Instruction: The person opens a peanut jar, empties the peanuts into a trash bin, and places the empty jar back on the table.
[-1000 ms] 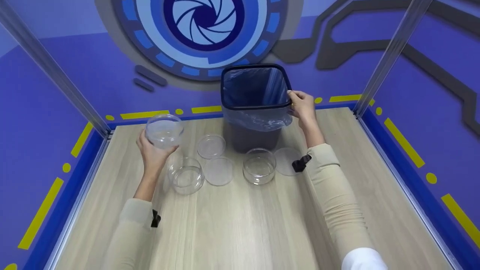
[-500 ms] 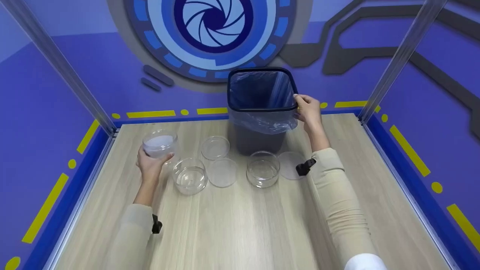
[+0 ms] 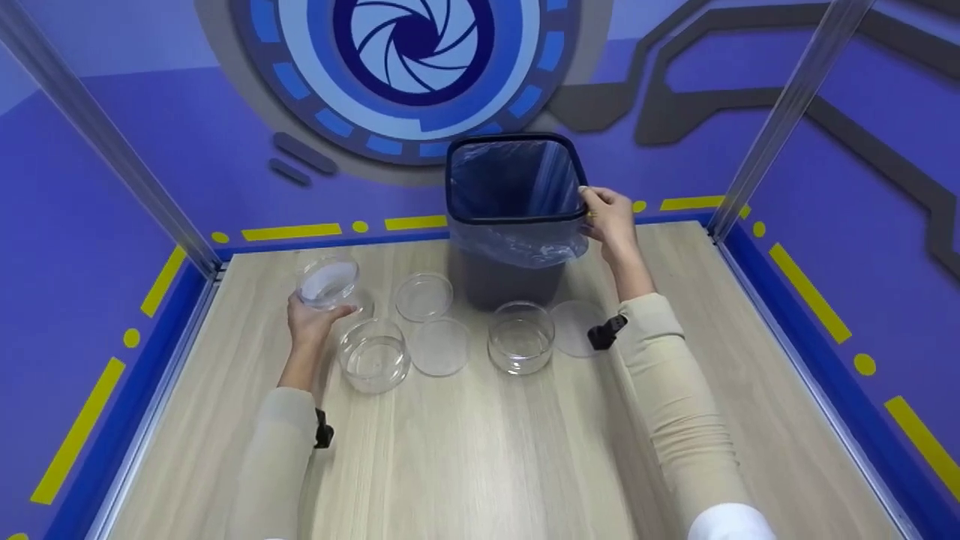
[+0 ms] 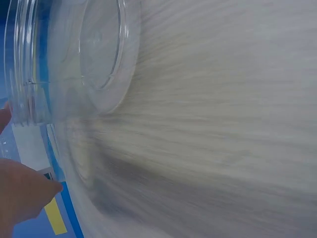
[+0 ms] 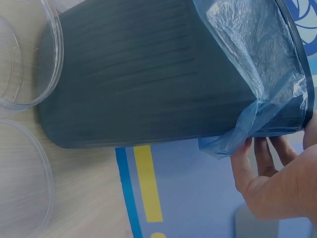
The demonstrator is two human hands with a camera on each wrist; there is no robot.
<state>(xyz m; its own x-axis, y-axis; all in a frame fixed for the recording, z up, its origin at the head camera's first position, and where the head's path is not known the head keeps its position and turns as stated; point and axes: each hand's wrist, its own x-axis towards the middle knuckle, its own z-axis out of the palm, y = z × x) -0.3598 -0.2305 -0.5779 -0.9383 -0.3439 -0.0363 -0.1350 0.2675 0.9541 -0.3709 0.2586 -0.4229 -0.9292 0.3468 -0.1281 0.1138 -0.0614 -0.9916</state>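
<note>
My left hand (image 3: 311, 322) grips a clear round container (image 3: 330, 279) from its near side, at the back left of the table. The container leans to one side. In the left wrist view, the thumb (image 4: 29, 193) shows at the lower left, with clear plastic above it. My right hand (image 3: 611, 217) pinches the black rim (image 3: 517, 219) of a dark bin (image 3: 506, 279) at its right side. A thin see-through bag (image 3: 517, 247) lines this bin and folds over its outside. In the right wrist view, several fingers reach behind the bag's edge.
Two clear round containers stand on the table, one at the left (image 3: 373, 356) and one before the bin (image 3: 521, 337). Flat round lids lie near them: a back lid (image 3: 424, 296), a middle lid (image 3: 440, 346) and a right lid (image 3: 577, 328). Blue-purple walls (image 3: 135, 150) enclose the table.
My left hand has lowered the clear container toward the table and tilted it. The right hand keeps its hold on the bin's rim. The head view has shifted a little.
</note>
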